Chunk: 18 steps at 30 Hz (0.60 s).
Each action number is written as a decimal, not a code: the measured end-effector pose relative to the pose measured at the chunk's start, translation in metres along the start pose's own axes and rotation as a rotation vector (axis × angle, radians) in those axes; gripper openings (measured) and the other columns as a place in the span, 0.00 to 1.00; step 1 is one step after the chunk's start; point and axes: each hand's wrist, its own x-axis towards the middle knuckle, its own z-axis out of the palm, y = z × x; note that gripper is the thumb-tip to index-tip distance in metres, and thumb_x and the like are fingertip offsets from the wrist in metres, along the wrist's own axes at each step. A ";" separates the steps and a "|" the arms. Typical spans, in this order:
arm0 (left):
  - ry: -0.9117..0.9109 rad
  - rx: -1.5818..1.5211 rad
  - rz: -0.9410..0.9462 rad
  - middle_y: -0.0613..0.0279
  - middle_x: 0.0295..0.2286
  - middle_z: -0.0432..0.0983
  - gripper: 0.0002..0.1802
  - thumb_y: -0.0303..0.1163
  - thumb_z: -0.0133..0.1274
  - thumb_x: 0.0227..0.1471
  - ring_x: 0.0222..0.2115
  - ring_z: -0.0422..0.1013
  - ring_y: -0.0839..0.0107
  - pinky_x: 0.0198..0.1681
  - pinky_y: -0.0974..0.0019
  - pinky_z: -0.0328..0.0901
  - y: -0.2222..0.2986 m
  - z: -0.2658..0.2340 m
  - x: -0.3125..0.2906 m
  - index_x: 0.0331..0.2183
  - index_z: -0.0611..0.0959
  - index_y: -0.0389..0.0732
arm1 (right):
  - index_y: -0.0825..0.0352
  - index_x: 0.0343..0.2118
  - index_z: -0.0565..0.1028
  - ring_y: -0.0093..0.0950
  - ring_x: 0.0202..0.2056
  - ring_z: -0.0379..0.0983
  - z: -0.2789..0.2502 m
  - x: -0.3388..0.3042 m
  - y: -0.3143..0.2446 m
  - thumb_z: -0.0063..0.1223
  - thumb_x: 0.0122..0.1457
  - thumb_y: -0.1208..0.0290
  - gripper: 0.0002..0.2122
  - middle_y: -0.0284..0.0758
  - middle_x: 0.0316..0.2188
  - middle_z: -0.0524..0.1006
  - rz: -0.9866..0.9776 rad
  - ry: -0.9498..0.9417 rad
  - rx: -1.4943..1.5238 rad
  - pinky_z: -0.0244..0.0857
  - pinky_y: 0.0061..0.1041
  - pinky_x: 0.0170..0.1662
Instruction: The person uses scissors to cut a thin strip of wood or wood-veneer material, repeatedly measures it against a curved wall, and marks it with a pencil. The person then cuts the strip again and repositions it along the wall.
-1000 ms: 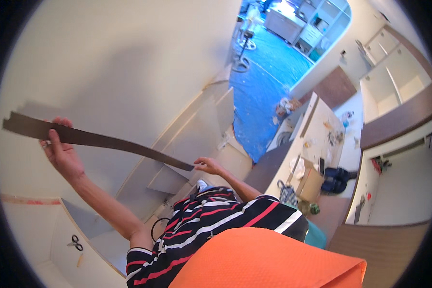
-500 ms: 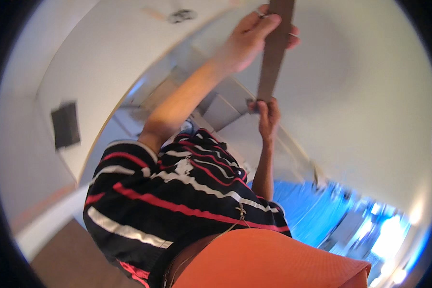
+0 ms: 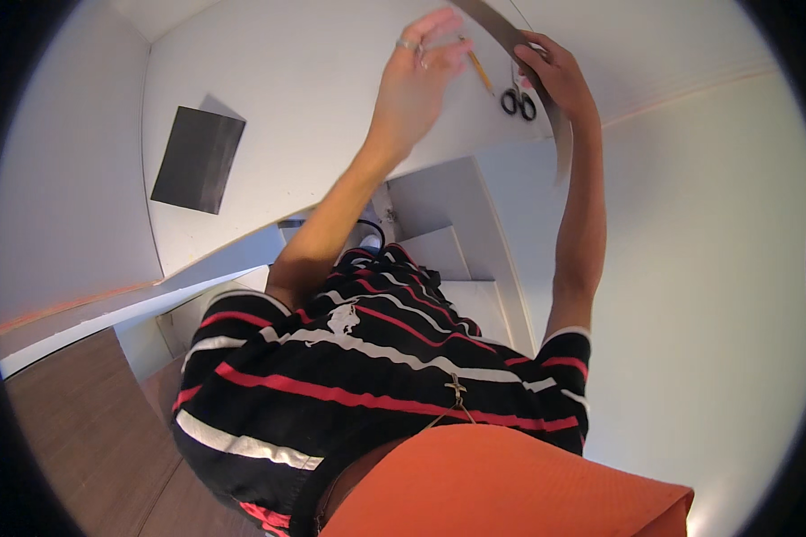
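A long, thin brown strip [image 3: 560, 134] curves down from the top edge of the view, its lower end hanging free. My right hand [image 3: 560, 80] is closed around it partway along. Left of the strip, my left hand [image 3: 416, 89] is raised with its fingers apart and slightly blurred; rings show on them, and it holds nothing. Between the hands, a yellow pencil [image 3: 481, 72] lies on the white surface [image 3: 287, 98]. Black-handled scissors [image 3: 518, 105] lie beside the strip, their blades partly hidden.
A dark grey rectangular sheet [image 3: 199, 159] lies at the left of the white surface. Pale walls rise at left and right. Below the surface is an open white compartment [image 3: 439, 215]. Brown wood-look flooring [image 3: 90, 430] shows lower left. An orange cap brim [image 3: 493, 483] covers the bottom.
My left hand has let go of the strip and moved left of it. My right hand has moved up, still gripping the strip. The view has turned, bringing the pencil and scissors into sight.
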 end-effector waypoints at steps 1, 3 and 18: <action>0.020 0.024 0.079 0.53 0.49 0.78 0.19 0.30 0.44 0.69 0.51 0.74 0.65 0.56 0.57 0.68 0.004 -0.006 -0.008 0.58 0.69 0.37 | 0.70 0.58 0.73 0.18 0.29 0.73 0.005 0.026 0.006 0.57 0.66 0.59 0.23 0.32 0.28 0.78 0.062 -0.077 -0.006 0.68 0.20 0.33; -0.064 0.101 0.019 0.53 0.52 0.75 0.21 0.28 0.44 0.68 0.54 0.72 0.68 0.57 0.61 0.66 0.013 -0.023 -0.024 0.60 0.68 0.36 | 0.70 0.59 0.72 0.17 0.29 0.73 0.017 0.064 0.017 0.57 0.66 0.58 0.25 0.32 0.29 0.78 0.079 -0.192 -0.007 0.68 0.18 0.33; -0.022 0.610 0.179 0.48 0.48 0.77 0.18 0.22 0.45 0.64 0.46 0.78 0.64 0.48 0.65 0.70 0.107 -0.054 -0.114 0.54 0.75 0.35 | 0.64 0.59 0.74 0.43 0.49 0.76 0.140 0.161 -0.036 0.55 0.66 0.63 0.20 0.48 0.51 0.78 -0.584 0.166 -0.623 0.69 0.41 0.55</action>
